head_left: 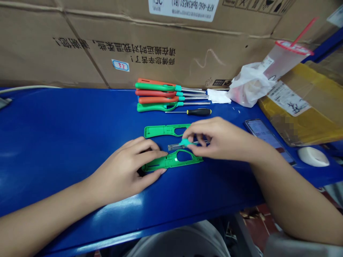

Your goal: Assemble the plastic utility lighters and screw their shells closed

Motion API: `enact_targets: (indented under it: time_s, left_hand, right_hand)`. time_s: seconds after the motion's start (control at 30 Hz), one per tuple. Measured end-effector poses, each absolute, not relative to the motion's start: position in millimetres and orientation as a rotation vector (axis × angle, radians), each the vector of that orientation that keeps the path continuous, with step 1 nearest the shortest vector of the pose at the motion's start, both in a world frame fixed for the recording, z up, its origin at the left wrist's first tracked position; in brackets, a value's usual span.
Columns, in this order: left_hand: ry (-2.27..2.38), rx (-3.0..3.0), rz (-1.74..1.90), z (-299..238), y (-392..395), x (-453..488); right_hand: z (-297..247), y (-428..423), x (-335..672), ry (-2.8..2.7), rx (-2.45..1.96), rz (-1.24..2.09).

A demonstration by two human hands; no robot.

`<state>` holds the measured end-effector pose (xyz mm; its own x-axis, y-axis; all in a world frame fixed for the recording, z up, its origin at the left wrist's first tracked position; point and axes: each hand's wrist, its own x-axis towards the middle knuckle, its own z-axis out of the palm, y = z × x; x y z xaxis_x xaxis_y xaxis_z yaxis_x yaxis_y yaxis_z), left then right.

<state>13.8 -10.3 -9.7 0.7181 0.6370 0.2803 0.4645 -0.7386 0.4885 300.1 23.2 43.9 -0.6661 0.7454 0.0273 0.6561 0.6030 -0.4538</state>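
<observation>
My left hand (131,166) pinches the left end of a green lighter casing half (171,161), which lies on the blue table with its hollow side up. In my closed right hand (207,137) is the lighter's inner assembly (175,146), with a clear tank and a teal collar. Its metal tube is partly hidden by my fingers. The assembly is over the table, just above the held casing half in the picture. A second green casing half (158,131) lies farther back, its right end hidden behind my right hand.
Several assembled lighters (158,100) and a screwdriver (199,112) lie farther back, before a large cardboard box (88,21). To the right are a white tissue (218,96), a bagged drink cup (286,59), a yellow-taped parcel (318,103), a phone (264,134) and a white mouse (313,156).
</observation>
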Motion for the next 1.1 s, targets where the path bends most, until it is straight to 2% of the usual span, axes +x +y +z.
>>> enact_targets:
  time_s: [0.07, 0.17, 0.33, 0.47, 0.67, 0.77, 1.1]
  left_hand:
    - [0.854, 2.544, 0.624, -9.9, -10.0, 14.0]
    - [0.859, 2.54, 0.63, -9.7, -9.2, 14.3]
    - [0.863, 2.513, 0.706, -7.8, -6.7, 18.0]
    - [0.976, 2.419, 0.774, 0.3, -2.9, 23.2]
    - [0.974, 2.539, 0.633, 16.7, 9.8, 35.7]
    - [0.984, 2.591, 0.531, 17.5, 18.4, 51.5]
    - [0.993, 2.588, 0.331, 14.0, 39.8, 86.7]
  right_hand:
    - [47.4, 32.2, 312.1, -2.594, -1.368, 0.41]
    - [49.7, 41.7, 326.8, -2.619, -1.576, 0.356]
    - [54.1, 44.6, 335.5, -2.665, -1.557, 0.483]
    - [65.9, 39.1, 340.0, -2.558, -1.524, 0.462]
    - [63.4, 18.4, 361.7, -2.661, -1.636, 0.388]
    - [53.3, 15.1, 367.2, -2.675, -1.676, 0.473]
    - [40.7, 37.8, 358.5, -2.558, -1.347, 0.787]
